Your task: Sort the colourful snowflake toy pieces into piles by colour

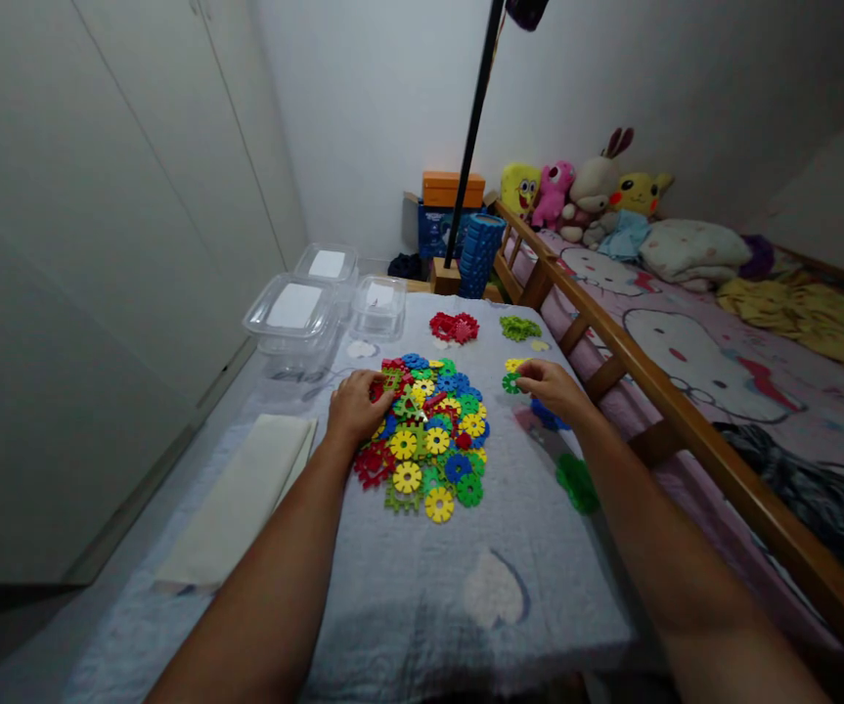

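Note:
A heap of plastic snowflake pieces in red, yellow, blue and green lies on a cloth-covered table. My left hand rests on the heap's left edge, fingers curled on a red piece. My right hand sits to the right of the heap, fingers pinched next to a green piece and a yellow piece. Sorted groups lie apart: red pieces, light green pieces, blue pieces under my right wrist, and dark green pieces beside my right forearm.
Clear plastic boxes stand at the table's far left. A folded white cloth lies on the left. A wooden bed rail runs along the right. A black pole, a blue roller and stuffed toys are behind.

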A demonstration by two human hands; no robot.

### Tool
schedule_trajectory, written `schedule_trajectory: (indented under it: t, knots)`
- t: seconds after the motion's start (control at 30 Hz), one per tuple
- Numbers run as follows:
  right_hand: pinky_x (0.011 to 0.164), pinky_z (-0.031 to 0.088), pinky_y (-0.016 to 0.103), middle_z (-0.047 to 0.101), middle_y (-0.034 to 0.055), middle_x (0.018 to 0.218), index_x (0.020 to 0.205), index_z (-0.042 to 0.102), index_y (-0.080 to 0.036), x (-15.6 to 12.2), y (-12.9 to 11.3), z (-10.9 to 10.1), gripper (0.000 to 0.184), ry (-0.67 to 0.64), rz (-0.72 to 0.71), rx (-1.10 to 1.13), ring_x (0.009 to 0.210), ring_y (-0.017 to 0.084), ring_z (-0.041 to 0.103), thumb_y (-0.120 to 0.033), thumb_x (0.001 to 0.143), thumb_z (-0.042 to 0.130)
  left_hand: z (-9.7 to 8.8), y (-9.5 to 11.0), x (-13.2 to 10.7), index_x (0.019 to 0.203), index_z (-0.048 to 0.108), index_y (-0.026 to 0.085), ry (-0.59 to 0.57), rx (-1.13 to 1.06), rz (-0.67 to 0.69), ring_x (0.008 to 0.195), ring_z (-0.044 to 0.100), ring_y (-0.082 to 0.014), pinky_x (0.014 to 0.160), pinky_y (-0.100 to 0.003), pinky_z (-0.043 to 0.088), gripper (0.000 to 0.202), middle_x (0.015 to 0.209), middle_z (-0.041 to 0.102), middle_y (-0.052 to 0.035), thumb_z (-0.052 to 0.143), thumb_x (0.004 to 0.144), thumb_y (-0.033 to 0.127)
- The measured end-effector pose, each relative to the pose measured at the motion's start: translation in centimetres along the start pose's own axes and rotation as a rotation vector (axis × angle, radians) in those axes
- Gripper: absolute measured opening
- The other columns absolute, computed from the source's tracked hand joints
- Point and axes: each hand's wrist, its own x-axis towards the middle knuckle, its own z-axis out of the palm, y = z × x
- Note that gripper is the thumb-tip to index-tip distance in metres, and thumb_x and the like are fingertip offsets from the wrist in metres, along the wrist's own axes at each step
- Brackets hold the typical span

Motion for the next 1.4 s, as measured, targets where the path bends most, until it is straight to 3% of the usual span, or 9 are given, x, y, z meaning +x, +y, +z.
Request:
schedule_trajectory:
  t: [0.23, 0.43, 0.53, 0.7, 0.93, 1.07, 1.27, 1.4]
  knots:
    - [0.064, 0.047, 0.029, 0.068, 0.0026, 0.076, 0.084, 0.069, -0.018, -8.3, 1.1, -4.2, 0.030, 0.055, 0.120, 0.050, 0.068, 0.017, 0.059, -0.041, 0.065, 0.072, -0.2, 0.1, -0.1, 0.112, 0.067, 0.021, -0.010, 0.027, 0.039, 0.109, 0.062, -0.0262, 0.101, -0.039, 0.048, 0.034, 0.116, 0.068, -0.0102, 0.058, 0.086, 0.041]
    - [0.066, 0.049, 0.030, 0.068, 0.0022, 0.075, 0.082, 0.071, -0.020, -13.3, 2.7, -5.5, 0.024, 0.029, 0.173, -0.015, 0.070, 0.019, 0.062, -0.039, 0.068, 0.070, -0.5, 0.7, -1.1, 0.114, 0.068, 0.020, 0.056, 0.075, 0.024, 0.117, 0.059, -0.0303, 0.107, -0.044, 0.045, 0.036, 0.124, 0.065, -0.0117, 0.060, 0.085, 0.040]
    - [0.063, 0.049, 0.029, 0.069, 0.0023, 0.075, 0.083, 0.070, -0.019, -14.7, 3.0, -5.2, 0.024, 0.010, 0.194, -0.002, 0.068, 0.018, 0.061, -0.039, 0.070, 0.070, -0.5, 0.8, -1.7, 0.115, 0.068, 0.022, 0.097, 0.113, -0.012, 0.123, 0.056, -0.0330, 0.108, -0.048, 0.044, 0.037, 0.130, 0.062, -0.0122, 0.061, 0.085, 0.043]
    - [0.061, 0.047, 0.030, 0.069, 0.0033, 0.076, 0.083, 0.071, -0.019, -15.7, 3.7, -4.2, 0.019, 0.005, 0.180, -0.078, 0.066, 0.018, 0.061, -0.035, 0.073, 0.065, -0.7, 0.4, -2.0, 0.114, 0.069, 0.022, 0.039, 0.094, -0.060, 0.119, 0.059, -0.0314, 0.106, -0.046, 0.046, 0.039, 0.123, 0.066, -0.0121, 0.059, 0.086, 0.047]
    - [0.086, 0.049, 0.040, 0.067, 0.0092, 0.088, 0.080, 0.073, -0.022, -15.8, 4.7, -3.3, 0.011, 0.132, 0.010, -0.491, 0.087, 0.026, 0.063, -0.025, 0.074, 0.065, -0.9, 0.2, -1.7, 0.110, 0.071, 0.024, 0.024, -0.010, -0.133, 0.115, 0.063, -0.0286, 0.103, -0.042, 0.047, 0.037, 0.121, 0.069, -0.0088, 0.059, 0.084, 0.048]
    - [0.091, 0.048, 0.039, 0.067, 0.0101, 0.096, 0.089, 0.073, -0.021, -14.8, 2.5, -1.5, 0.014, 0.186, -0.042, -0.490, 0.094, 0.026, 0.062, -0.024, 0.079, 0.063, -0.6, 0.1, -1.3, 0.110, 0.071, 0.025, 0.004, -0.022, -0.173, 0.115, 0.063, -0.0305, 0.103, -0.046, 0.046, 0.039, 0.123, 0.069, -0.0094, 0.062, 0.082, 0.051]
    - [0.080, 0.046, 0.031, 0.069, 0.0064, 0.093, 0.094, 0.069, -0.020, -11.4, -3.3, 5.1, 0.012, -0.057, -0.206, -0.335, 0.085, 0.019, 0.061, -0.022, 0.084, 0.063, -0.6, -0.4, -0.8, 0.111, 0.069, 0.025, -0.043, -0.046, -0.177, 0.119, 0.061, -0.0293, 0.106, -0.045, 0.044, 0.041, 0.125, 0.069, -0.0090, 0.064, 0.080, 0.051]
    - [0.084, 0.044, 0.032, 0.068, 0.0097, 0.103, 0.104, 0.068, -0.019, -9.7, -5.0, 9.1, 0.021, -0.087, -0.222, -0.408, 0.093, 0.022, 0.060, -0.025, 0.084, 0.068, -1.0, -0.5, -0.9, 0.113, 0.068, 0.023, -0.096, -0.089, -0.141, 0.117, 0.063, -0.0263, 0.104, -0.040, 0.046, 0.043, 0.124, 0.069, -0.0093, 0.064, 0.080, 0.049]
